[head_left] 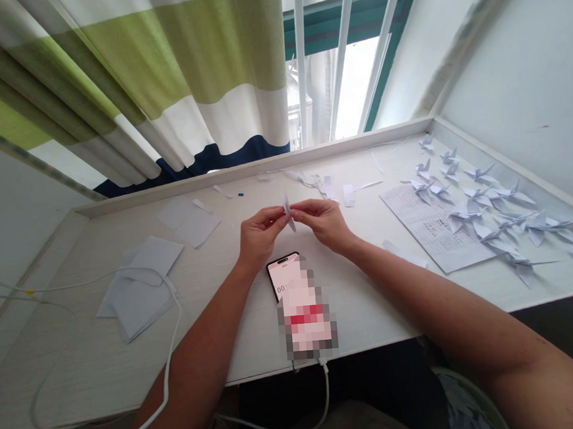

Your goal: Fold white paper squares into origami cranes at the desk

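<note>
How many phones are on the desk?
1. The phone lies on the desk, just nearer than the left hand and right hand pinching folded paper. No others visible.

Worn on the head, looking forward and down across a white table [80,363] toward a window [350,84] and striped curtain [181,84]. Sits close, taking in both forearms [199,360] from the lower edge up to the left hand [259,233] and right hand [324,223], pinching a folded paper [287,209] near mid-frame. Catches the table's near edge low, its far rim high, a wall [529,89] at right. Bends straight lines toward the edges, wide-angled
</note>
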A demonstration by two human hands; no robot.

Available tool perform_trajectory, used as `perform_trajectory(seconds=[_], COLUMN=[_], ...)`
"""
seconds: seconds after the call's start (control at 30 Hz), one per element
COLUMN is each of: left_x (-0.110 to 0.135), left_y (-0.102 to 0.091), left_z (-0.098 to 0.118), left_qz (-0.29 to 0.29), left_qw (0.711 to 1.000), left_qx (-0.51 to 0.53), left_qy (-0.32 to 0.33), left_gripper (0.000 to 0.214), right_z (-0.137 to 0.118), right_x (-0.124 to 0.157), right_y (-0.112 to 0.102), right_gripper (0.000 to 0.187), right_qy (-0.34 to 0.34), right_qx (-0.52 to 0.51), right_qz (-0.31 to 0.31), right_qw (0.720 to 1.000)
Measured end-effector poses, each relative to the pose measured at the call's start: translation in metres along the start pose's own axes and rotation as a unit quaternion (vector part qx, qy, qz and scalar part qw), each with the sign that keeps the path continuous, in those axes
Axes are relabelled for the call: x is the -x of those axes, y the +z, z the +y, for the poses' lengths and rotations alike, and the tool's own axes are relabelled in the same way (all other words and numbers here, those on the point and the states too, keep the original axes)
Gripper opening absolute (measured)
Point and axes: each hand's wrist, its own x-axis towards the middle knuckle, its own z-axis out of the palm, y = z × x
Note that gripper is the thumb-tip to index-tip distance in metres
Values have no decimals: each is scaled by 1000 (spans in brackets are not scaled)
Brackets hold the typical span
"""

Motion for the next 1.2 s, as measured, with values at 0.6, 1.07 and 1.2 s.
perform_trajectory(seconds=[0.6,1.07,1.2], left_x=[0,1,2], left_y=[-1,5,6], left_z=[-7,-5,-2], left_qz=[8,31,40], left_qw=[998,999,999], left_qx=[-57,-41,-17], left_qy=[15,14,-3], left_gripper=[26,33,34], right_z=[2,9,7], right_x=[2,-1,-1], right_y=[2,3,2], right_gripper=[38,39,40], right_qy=[9,-30,-26], right_qx=[51,72,65], right_qz=[4,22,26], right_qw=[999,997,997])
